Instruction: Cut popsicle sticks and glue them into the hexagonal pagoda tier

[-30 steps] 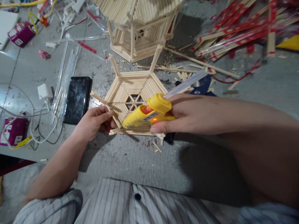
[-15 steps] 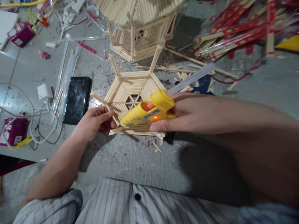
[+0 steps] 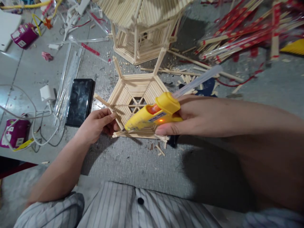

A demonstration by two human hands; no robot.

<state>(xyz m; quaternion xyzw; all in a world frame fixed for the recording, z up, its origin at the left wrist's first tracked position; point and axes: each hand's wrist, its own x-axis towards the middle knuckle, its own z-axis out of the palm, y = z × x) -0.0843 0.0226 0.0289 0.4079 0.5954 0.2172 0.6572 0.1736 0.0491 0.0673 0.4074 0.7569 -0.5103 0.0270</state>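
My right hand (image 3: 178,122) is wrapped round a yellow hot glue gun (image 3: 140,118) with an orange light lit on its side. A clear glue stick (image 3: 198,81) sticks out of the gun's back end. The nozzle points down left, at the near left corner of a hexagonal frame of wooden sticks (image 3: 135,79). Short posts stand up from several of the frame's corners. My left hand (image 3: 103,122) pinches the frame's left side close to the nozzle. Part of the frame is hidden under the gun and my right hand.
Behind the frame stands a larger stick structure (image 3: 135,44) with a slatted top. Wrapped chopsticks (image 3: 239,34) lie at the far right. At left are a black phone (image 3: 80,102), a white charger (image 3: 47,93) with cables, and purple boxes (image 3: 25,35). Cut stick pieces (image 3: 160,150) lie nearby.
The whole view has shifted slightly, so everything sits a little further right. Both hands and the glue gun keep their places at the frame.
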